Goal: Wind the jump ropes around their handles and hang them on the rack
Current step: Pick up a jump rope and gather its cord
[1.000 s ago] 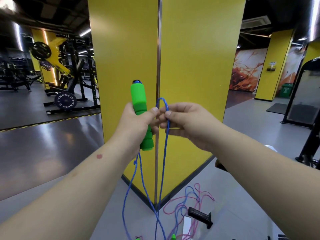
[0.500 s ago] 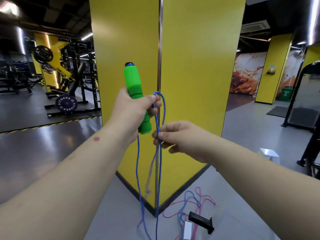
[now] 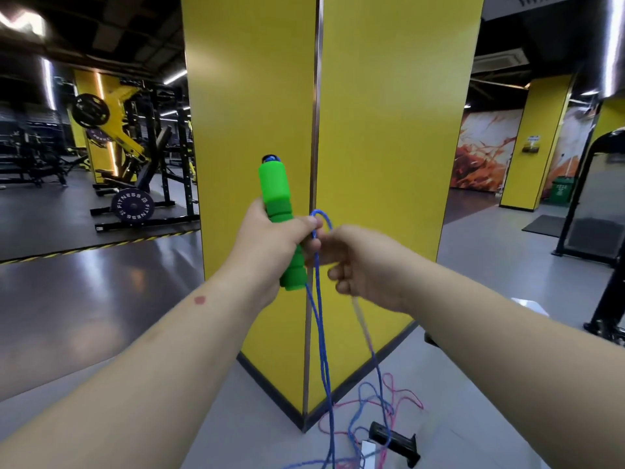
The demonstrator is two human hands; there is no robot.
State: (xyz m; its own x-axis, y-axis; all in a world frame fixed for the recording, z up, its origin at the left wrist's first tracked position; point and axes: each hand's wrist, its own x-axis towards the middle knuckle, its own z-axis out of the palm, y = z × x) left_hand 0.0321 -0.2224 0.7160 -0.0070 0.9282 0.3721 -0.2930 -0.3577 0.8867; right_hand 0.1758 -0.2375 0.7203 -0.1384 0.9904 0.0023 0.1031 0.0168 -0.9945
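Yellow pillar panels and glossy grey gym flooring are filling the background. Winding well means keeping each blue cord pass taut and snug against the green foam jump-rope handle — slack loops will likely slip. The left hand is gripping the upright handle fully closed, thumb pinning a small loop; the right hand is curling loosely around the strands just beside it — its exact hold is unclear.
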